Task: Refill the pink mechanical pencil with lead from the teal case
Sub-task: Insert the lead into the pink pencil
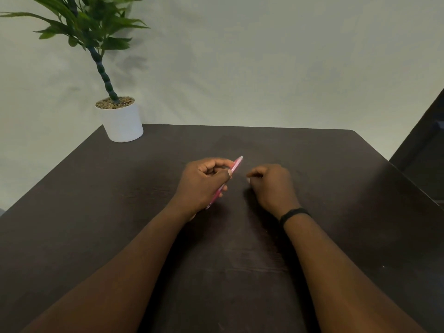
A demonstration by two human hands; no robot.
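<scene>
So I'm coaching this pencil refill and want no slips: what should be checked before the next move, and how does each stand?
1. Pink pencil held firmly in the left hand: ok.
2. Pencil's far end clear of fingers: ok.
3. Teal case in sight: not ok, none visible.
4. Right hand pinching a lead: cannot tell, too small.
5. Pencil cap removed: cannot tell.
6. Table space by the hands: ok.

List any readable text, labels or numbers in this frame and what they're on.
None readable.
Pink mechanical pencil in the left hand: any print too small and blurred.
Black wristband by the right hand: no marking visible.
White plant pot: plain.
</scene>
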